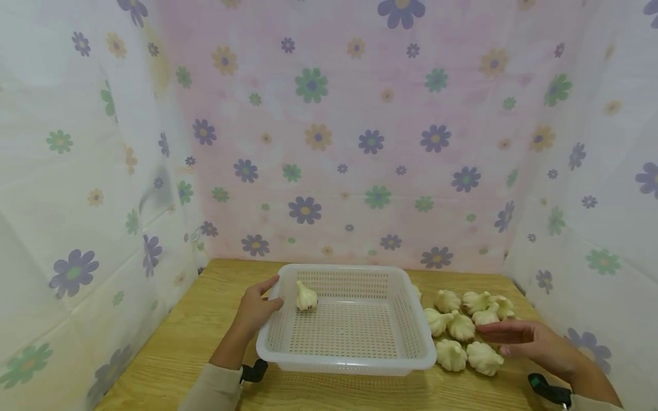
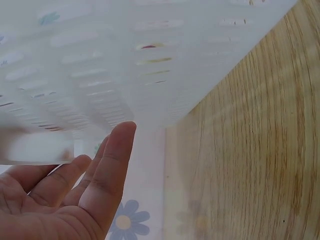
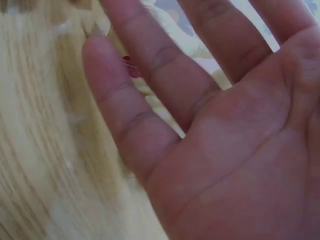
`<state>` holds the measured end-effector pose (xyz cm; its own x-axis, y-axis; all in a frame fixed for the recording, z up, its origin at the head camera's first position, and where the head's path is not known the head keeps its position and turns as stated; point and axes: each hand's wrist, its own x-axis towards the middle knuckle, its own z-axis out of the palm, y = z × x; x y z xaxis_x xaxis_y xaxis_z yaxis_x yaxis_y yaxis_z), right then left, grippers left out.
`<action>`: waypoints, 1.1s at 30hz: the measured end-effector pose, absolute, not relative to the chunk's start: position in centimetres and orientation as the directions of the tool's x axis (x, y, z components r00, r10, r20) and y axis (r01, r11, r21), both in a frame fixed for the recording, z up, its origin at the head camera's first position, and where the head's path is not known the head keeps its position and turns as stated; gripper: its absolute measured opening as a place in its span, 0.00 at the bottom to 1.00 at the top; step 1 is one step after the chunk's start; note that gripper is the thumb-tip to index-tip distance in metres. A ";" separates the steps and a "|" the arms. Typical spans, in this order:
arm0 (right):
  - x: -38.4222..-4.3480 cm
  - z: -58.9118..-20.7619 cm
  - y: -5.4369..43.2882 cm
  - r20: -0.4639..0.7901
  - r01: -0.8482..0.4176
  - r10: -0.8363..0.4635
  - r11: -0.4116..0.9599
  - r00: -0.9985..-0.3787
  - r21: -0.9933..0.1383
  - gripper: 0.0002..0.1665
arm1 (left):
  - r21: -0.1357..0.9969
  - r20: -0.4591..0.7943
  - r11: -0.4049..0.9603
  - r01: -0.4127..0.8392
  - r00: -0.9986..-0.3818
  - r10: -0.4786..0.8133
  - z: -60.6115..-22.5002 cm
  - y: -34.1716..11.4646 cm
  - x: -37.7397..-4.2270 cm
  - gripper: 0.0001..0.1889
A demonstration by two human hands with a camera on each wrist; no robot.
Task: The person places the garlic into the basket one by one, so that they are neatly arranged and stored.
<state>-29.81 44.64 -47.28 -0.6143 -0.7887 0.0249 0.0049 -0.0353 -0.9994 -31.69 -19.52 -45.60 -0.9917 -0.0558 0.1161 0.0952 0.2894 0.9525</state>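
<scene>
A white plastic basket point(image 1: 354, 364) with slotted sides stands on the table. One garlic bulb point(image 1: 307, 298) sits inside it, near the left wall. My left hand point(image 1: 254, 311) grips the basket's left rim, thumb over the top and fingers along the outside; the left wrist view shows this hand point(image 2: 75, 195) against the basket wall point(image 2: 110, 40). To the right of the basket lies a group of several garlic bulbs point(image 1: 461, 327). Beside them hovers my right hand point(image 1: 532, 342), its fingers extended over the bulbs' right side. In the right wrist view, the palm point(image 3: 225, 145) holds nothing.
The wooden table point(image 1: 180, 348) extends under everything. Flower-patterned curtains point(image 1: 349, 142) enclose it at the back and both sides. One more bulb point(image 1: 417, 293) is partly hidden behind the basket's right rim.
</scene>
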 end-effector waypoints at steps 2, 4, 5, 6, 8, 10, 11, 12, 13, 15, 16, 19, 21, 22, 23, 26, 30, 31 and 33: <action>-29.8 -47.5 44.7 0.037 0.016 -0.805 -0.058 -0.592 -0.998 0.31 | 0.952 0.111 0.291 0.090 -0.992 -0.057 -45.6 -19.5 -31.7 0.37; -29.9 -47.7 44.8 0.056 0.015 -0.820 -0.079 -0.569 -0.997 0.31 | 0.952 0.110 0.294 0.088 -0.992 -0.058 -45.7 -19.5 -31.8 0.37; -29.9 -47.8 44.8 0.058 0.021 -0.827 -0.085 -0.560 -0.996 0.31 | 0.951 0.110 0.295 0.088 -0.992 -0.059 -45.7 -19.5 -31.8 0.37; -29.9 -47.9 44.8 0.055 0.031 -0.831 -0.087 -0.553 -0.996 0.31 | 0.951 0.112 0.294 0.091 -0.992 -0.056 -45.7 -19.5 -31.8 0.37; -29.8 -48.0 44.9 0.048 0.040 -0.841 -0.082 -0.538 -0.996 0.32 | 0.950 0.116 0.299 0.095 -0.992 -0.055 -45.6 -19.5 -31.8 0.37; -29.8 -48.0 45.0 0.026 0.048 -0.845 -0.060 -0.534 -0.997 0.32 | 0.948 0.117 0.303 0.094 -0.991 -0.058 -45.6 -19.5 -31.8 0.37; -29.8 -48.1 45.0 0.011 0.054 -0.846 -0.047 -0.533 -0.997 0.32 | 0.948 0.117 0.305 0.094 -0.991 -0.059 -45.5 -19.5 -31.8 0.37; -29.8 -48.1 45.0 0.003 0.052 -0.846 -0.036 -0.533 -0.998 0.32 | 0.947 0.117 0.306 0.093 -0.991 -0.060 -45.5 -19.5 -31.8 0.37; -29.9 -48.2 45.0 -0.006 0.049 -0.847 -0.023 -0.531 -0.999 0.32 | 0.947 0.116 0.308 0.092 -0.991 -0.061 -45.5 -19.5 -31.9 0.37; -29.9 -48.2 45.0 -0.028 0.052 -0.843 0.000 -0.537 -0.999 0.32 | 0.947 0.114 0.308 0.089 -0.991 -0.063 -45.5 -19.5 -31.9 0.37; -29.9 -48.2 44.9 -0.033 0.054 -0.842 0.005 -0.538 -0.999 0.32 | 0.947 0.114 0.309 0.089 -0.992 -0.063 -45.5 -19.5 -31.9 0.37; -29.9 -48.3 44.9 -0.040 0.044 -0.842 0.018 -0.538 -0.999 0.33 | 0.947 0.111 0.309 0.087 -0.992 -0.061 -45.6 -19.6 -32.0 0.37; -29.9 -48.3 44.8 -0.042 0.043 -0.845 0.022 -0.533 -0.999 0.33 | 0.947 0.111 0.311 0.086 -0.992 -0.062 -45.7 -19.6 -32.0 0.37; -30.0 -48.3 44.8 -0.040 0.040 -0.849 0.022 -0.527 -0.999 0.33 | 0.947 0.110 0.311 0.085 -0.992 -0.062 -45.7 -19.6 -32.0 0.37; -30.0 -48.3 44.8 -0.041 0.037 -0.851 0.025 -0.523 -0.999 0.33 | 0.947 0.110 0.311 0.086 -0.992 -0.062 -45.7 -19.6 -31.9 0.37; -30.2 -48.4 44.7 -0.065 0.046 -0.852 0.048 -0.520 -0.998 0.34 | 0.948 0.112 0.307 0.087 -0.992 -0.062 -45.6 -19.6 -31.9 0.37; -30.4 -48.5 44.5 -0.127 0.060 -0.830 0.112 -0.543 -0.992 0.35 | 0.949 0.109 0.303 0.087 -0.992 -0.056 -45.6 -19.6 -31.9 0.37; -30.4 -48.5 44.5 -0.137 0.059 -0.824 0.125 -0.549 -0.990 0.35 | 0.949 0.109 0.304 0.088 -0.992 -0.055 -45.6 -19.7 -31.9 0.37; -30.4 -48.6 44.4 -0.145 0.060 -0.816 0.135 -0.559 -0.989 0.35 | 0.949 0.111 0.303 0.091 -0.993 -0.047 -45.6 -19.7 -31.9 0.37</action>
<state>-30.44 44.43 -48.60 -0.5590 -0.8164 -0.1451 0.0599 0.1348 -0.9891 -31.87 -19.69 -45.59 -0.9927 -0.0474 0.1106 0.0912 0.3032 0.9485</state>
